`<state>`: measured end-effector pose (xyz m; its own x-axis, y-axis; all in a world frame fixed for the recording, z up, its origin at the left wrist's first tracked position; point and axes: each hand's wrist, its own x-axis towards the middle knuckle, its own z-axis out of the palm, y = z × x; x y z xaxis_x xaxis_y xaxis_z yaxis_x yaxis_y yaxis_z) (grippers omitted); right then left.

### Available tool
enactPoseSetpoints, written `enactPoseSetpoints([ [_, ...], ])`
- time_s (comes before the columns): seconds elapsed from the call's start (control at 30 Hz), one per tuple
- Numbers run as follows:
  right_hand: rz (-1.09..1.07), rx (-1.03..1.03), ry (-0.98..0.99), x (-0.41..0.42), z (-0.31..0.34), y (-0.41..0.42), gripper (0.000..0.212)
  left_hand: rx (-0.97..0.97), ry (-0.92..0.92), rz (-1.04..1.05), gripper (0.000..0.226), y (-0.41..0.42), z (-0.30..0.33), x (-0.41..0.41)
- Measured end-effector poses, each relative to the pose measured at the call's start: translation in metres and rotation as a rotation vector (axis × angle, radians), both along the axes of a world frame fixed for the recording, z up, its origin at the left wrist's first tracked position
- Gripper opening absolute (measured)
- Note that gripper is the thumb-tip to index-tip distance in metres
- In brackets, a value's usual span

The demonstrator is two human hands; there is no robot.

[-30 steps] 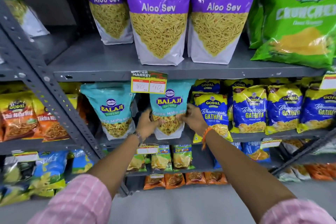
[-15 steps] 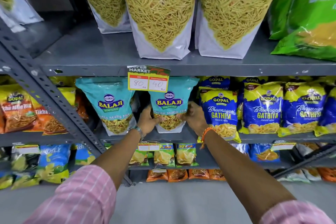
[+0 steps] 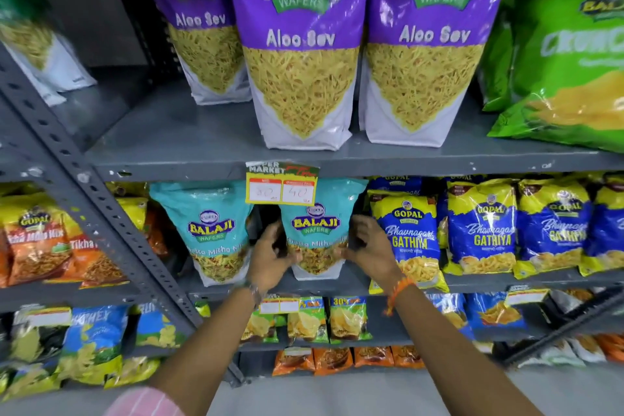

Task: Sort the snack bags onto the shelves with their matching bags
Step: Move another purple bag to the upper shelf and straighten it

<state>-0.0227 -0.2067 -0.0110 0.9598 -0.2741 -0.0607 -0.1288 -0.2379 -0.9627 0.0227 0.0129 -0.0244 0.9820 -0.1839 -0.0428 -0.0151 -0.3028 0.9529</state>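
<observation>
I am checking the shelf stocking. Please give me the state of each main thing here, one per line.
Left hand: open, touching the held bag's left side.
Right hand: open, at its right side.
Teal Balaji bag between the hands: upright on the middle shelf.
Second teal Balaji bag: upright, beside it.
Price tag: hanging from the shelf edge.

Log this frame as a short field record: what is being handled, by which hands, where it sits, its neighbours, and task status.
item handled: teal Balaji bag, upright
left hand: on the bag's left edge
right hand: on the bag's right edge
location: middle shelf, under the price tag
left neighbour: matching teal Balaji bag
right neighbour: blue Gopal Gathiya bags
shelf above: purple Aloo Sev bags
status: bag stands beside its match; hands not yet clear
</observation>
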Motion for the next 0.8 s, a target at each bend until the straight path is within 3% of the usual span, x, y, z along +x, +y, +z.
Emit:
enactPoseSetpoints([
  [0.07, -0.144, 0.019, -0.096, -0.026, 0.025, 0.001, 0.071, -0.004, -0.091, 0.082, 0.06, 0.01, 0.017, -0.027],
  [0.13, -0.355, 0.078, -0.261, -0.054, 0.058, 0.004, 0.045, -0.026, -0.213, 0.167, 0.046, 0.021, 0.04, -0.057],
  [0.2, -0.476, 0.095, -0.444, -0.074, 0.101, 0.011, 0.031, -0.087, -0.336, 0.204, 0.047, 0.031, 0.07, -0.078],
  [0.3, -0.408, 0.079, -0.638, -0.078, 0.166, 0.023, 0.028, -0.229, -0.552, 0.251, 0.049, 0.04, 0.133, -0.081],
  [0.4, -0.21, 0.023, -0.672, -0.058, 0.214, 0.04, 0.034, -0.377, -0.735, 0.24, 0.036, 0.038, 0.202, -0.062],
  [0.5, -0.127, -0.05, -0.651, -0.037, 0.236, 0.054, 0.038, -0.456, -0.661, 0.157, 0.051, 0.028, 0.247, -0.027],
  [0.63, -0.146, -0.232, -0.638, -0.015, 0.24, 0.058, 0.03, -0.277, -0.388, -0.051, 0.097, 0.019, 0.263, 0.019],
  [0.73, -0.127, -0.224, -0.594, -0.003, 0.238, 0.061, 0.054, -0.272, -0.33, -0.216, 0.092, 0.012, 0.265, 0.021],
  [0.8, -0.134, -0.166, -0.593, 0.001, 0.239, 0.064, 0.063, -0.276, -0.373, -0.186, 0.088, 0.009, 0.263, 0.022],
])
